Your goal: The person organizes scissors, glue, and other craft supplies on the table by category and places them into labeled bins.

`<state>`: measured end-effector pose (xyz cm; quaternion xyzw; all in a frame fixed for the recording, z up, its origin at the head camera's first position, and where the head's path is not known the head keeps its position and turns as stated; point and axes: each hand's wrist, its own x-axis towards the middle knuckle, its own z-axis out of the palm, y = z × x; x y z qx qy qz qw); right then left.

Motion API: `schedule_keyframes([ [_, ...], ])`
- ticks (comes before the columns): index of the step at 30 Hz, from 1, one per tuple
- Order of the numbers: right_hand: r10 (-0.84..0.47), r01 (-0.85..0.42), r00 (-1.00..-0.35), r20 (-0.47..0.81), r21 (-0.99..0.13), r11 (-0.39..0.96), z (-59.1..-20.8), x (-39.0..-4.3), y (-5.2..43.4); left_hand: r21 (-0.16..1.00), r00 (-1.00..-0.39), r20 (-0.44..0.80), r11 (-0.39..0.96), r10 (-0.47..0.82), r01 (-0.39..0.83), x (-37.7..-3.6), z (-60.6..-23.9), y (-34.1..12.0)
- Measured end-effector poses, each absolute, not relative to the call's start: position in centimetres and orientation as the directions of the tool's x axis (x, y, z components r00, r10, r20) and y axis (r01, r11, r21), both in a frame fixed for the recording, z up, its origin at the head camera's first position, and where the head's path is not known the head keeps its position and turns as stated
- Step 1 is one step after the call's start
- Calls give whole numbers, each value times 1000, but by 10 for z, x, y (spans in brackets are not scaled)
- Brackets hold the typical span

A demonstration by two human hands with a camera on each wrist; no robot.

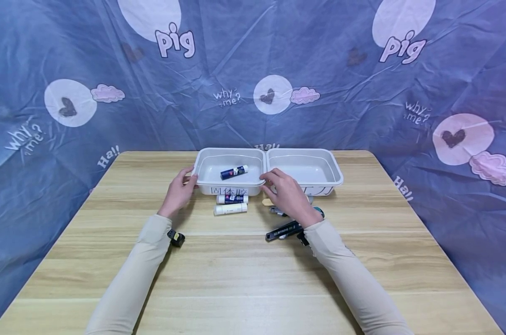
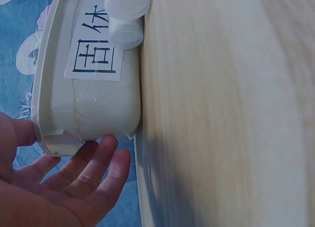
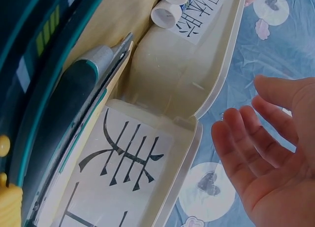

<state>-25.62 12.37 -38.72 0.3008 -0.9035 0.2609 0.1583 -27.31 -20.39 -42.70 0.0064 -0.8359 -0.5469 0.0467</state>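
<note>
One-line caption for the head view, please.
Both hands, left and right, flank the left white bin holding a glue stick.

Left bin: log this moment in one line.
left hand: open, at left bin corner | right hand: open, near rim | glue stick: inside

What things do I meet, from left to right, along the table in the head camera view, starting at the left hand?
Left hand → left tray, a glue stick inside, two glue sticks on the table before it → right hand → right tray.
</note>
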Motion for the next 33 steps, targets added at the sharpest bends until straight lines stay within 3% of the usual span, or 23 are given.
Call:
schedule_keyframes([
  [14,-477,-615,-776,413,-330,716,-386,-252,118,915,-996,77,399,-50,51,-273,-427,-204],
  [33,-656,-738,-671,347,-225,636,-392,-253,97,919,-996,72,393,-57,44,-273,-427,-203],
])
